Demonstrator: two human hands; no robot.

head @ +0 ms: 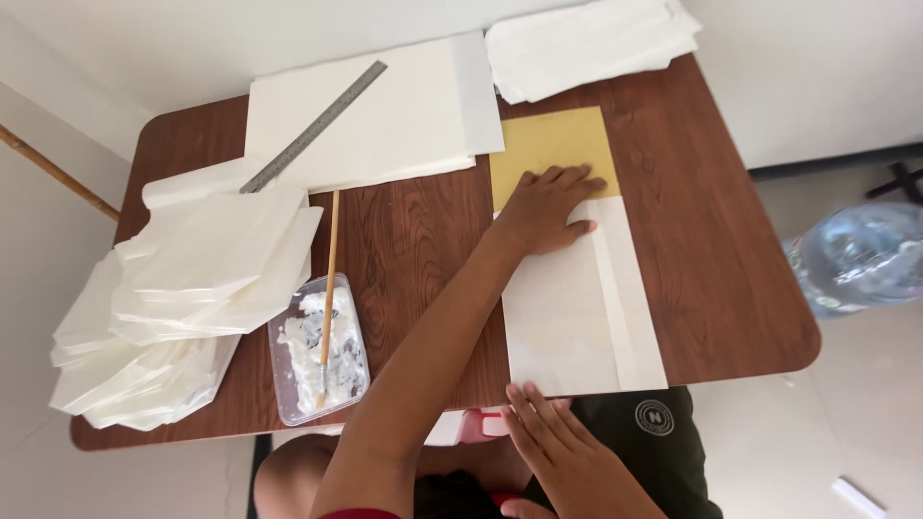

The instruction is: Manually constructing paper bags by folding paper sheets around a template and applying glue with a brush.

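A white folded paper sheet [577, 317] lies on the brown wooden table [711, 259], over the near end of a tan board [548, 139]. My left hand [546, 210] rests flat at the sheet's far edge, fingers spread onto the tan board. At the near edge, by the table's front, my right hand [558, 447] lies flat with its fingertips touching the sheet. Neither hand grips anything. A folded strip runs along the sheet's right side.
A clear plastic tub of white paste [317, 360] with a wooden-handled brush [330, 279] sits left of my arm. A steel ruler [312, 127] lies on a white paper stack [404, 115]. Folded paper pieces [183, 298] are piled at left, more paper [586, 43] at back right. A water jug [860, 255] stands on the floor.
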